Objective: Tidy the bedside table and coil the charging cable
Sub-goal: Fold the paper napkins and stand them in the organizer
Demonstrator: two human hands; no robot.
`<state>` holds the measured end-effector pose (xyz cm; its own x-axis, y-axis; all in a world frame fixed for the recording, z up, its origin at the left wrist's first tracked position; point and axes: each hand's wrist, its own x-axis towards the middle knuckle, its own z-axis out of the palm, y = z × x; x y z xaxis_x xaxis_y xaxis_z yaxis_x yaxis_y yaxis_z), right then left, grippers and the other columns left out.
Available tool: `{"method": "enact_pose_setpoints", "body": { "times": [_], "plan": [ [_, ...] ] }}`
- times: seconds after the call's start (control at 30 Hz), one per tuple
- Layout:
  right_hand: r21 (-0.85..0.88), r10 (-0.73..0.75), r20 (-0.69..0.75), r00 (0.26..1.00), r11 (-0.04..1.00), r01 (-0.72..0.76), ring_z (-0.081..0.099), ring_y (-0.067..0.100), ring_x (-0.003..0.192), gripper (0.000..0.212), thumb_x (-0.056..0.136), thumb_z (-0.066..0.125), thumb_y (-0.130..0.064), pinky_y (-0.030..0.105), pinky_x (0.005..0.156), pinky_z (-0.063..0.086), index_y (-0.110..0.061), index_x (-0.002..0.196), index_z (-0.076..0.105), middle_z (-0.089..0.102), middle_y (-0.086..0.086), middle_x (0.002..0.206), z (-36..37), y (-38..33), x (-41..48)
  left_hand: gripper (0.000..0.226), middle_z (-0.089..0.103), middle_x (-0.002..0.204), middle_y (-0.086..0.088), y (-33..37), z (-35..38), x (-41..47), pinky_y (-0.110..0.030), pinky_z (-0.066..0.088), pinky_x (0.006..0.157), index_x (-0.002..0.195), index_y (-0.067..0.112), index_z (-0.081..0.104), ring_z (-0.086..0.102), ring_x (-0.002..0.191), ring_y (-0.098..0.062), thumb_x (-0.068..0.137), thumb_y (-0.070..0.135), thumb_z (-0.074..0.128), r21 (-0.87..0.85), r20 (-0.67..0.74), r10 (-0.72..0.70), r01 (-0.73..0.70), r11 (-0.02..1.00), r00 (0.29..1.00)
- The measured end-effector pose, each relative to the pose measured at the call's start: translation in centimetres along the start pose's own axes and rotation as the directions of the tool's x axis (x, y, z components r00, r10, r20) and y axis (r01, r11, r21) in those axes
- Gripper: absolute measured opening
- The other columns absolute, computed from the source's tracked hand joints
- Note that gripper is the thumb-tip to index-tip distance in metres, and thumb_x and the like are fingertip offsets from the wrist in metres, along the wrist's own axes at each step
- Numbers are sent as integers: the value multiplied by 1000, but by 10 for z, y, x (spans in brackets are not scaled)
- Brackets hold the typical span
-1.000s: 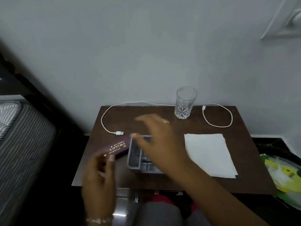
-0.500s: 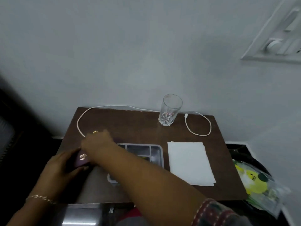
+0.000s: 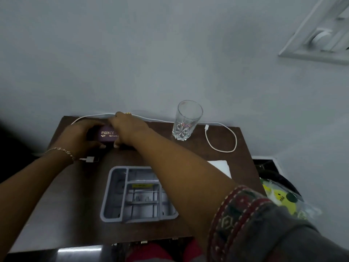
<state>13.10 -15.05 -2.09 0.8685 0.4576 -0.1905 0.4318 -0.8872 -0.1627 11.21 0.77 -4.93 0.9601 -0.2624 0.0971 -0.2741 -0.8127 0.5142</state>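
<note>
A purple spectacle case (image 3: 106, 135) with gold lettering lies at the back left of the brown bedside table (image 3: 79, 195). My left hand (image 3: 81, 138) grips its left end and my right hand (image 3: 128, 129) grips its right end. A white charging cable (image 3: 222, 148) runs along the table's back edge behind my hands and loops at the back right; its USB plug (image 3: 88, 159) lies just below my left wrist. A grey compartment tray (image 3: 132, 193) sits in the middle, partly under my right forearm.
An empty drinking glass (image 3: 186, 120) stands at the back centre, close to the wall. A white paper napkin (image 3: 220, 166) lies right of the tray, mostly hidden by my arm. A yellow-green plastic packet (image 3: 281, 199) lies off the table's right side. A switch plate (image 3: 319, 36) is on the wall.
Both hands carried the purple case from the table's front left to the back left. The view came closer to the table.
</note>
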Motion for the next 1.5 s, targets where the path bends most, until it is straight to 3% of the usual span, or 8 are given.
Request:
{"method": "enact_pose_setpoints", "body": {
  "times": [0.27, 0.43, 0.53, 0.67, 0.77, 0.93, 1.1, 1.5],
  "plan": [
    [-68, -61, -25, 998, 996, 59, 48, 27, 120, 69, 69, 79, -32, 38, 90, 44, -13, 127, 47, 48, 7, 129, 13, 7, 12, 72, 60, 120, -20, -4, 9, -2, -31, 37, 90, 120, 1, 58, 54, 112, -37, 54, -2, 85, -36, 33, -63, 64, 997, 997],
    [434, 101, -244, 964, 901, 16, 52, 28, 115, 58, 79, 73, -28, 38, 95, 43, -9, 128, 49, 52, 13, 124, -3, 25, -32, 60, 55, 131, -8, 12, -6, -40, -35, 35, 106, 129, 17, 52, 50, 123, -22, 74, 24, 75, -368, -157, -243, 172, 914, 957],
    [614, 312, -430, 847, 789, 20, 58, 17, 103, 39, 85, 66, -28, 34, 91, 48, -10, 119, 57, 61, 7, 114, -5, 52, -109, 88, 44, 141, 13, 53, -14, -95, -29, 32, 111, 137, 33, 39, 37, 132, -2, 60, 53, 76, -625, -31, -111, 67, 778, 993],
    [646, 550, -395, 736, 736, -203, 60, 10, 100, 29, 89, 61, -30, 31, 89, 49, -17, 115, 60, 63, -1, 111, 30, 81, -216, 128, 7, 153, 28, 93, -12, -134, -42, 9, 117, 144, 45, 6, 2, 143, 2, 35, 94, 52, -72, 160, 226, -217, 974, 961],
    [565, 615, -404, 677, 750, -344, 56, 16, 109, 32, 88, 62, -29, 22, 98, 35, -16, 117, 60, 62, -1, 117, 64, 89, -267, 140, -6, 157, 13, 110, -6, -127, -54, -8, 114, 147, 35, -9, -15, 144, -9, 33, 100, 39, 218, 319, 262, -340, 915, 911],
    [482, 634, -230, 738, 733, -480, 22, 15, 143, 50, 92, 55, -34, 34, 116, 9, -23, 139, 43, 33, -3, 152, 102, 93, -299, 137, -8, 157, 8, 123, 1, -107, -48, -22, 109, 143, 30, -22, -12, 143, -12, 42, 93, 45, 337, 502, 185, -388, 858, 845],
    [457, 606, -168, 777, 747, -483, 10, 13, 146, 51, 94, 47, -42, 30, 114, -3, -30, 142, 36, 21, -8, 156, 113, 96, -299, 127, 34, 149, 3, 117, 1, -100, -56, 7, 110, 148, 28, 8, 36, 136, -17, 42, 87, 48, 373, 464, 232, -427, 824, 855],
    [488, 580, -225, 783, 763, -425, 15, 15, 145, 51, 92, 43, -48, 32, 115, -2, -29, 139, 42, 27, -8, 154, 123, 85, -293, 139, 11, 157, 6, 109, -17, -84, -45, 0, 115, 141, 34, -14, 9, 144, -11, 25, 103, 20, 366, 468, 31, -225, 903, 883]
  ]
}}
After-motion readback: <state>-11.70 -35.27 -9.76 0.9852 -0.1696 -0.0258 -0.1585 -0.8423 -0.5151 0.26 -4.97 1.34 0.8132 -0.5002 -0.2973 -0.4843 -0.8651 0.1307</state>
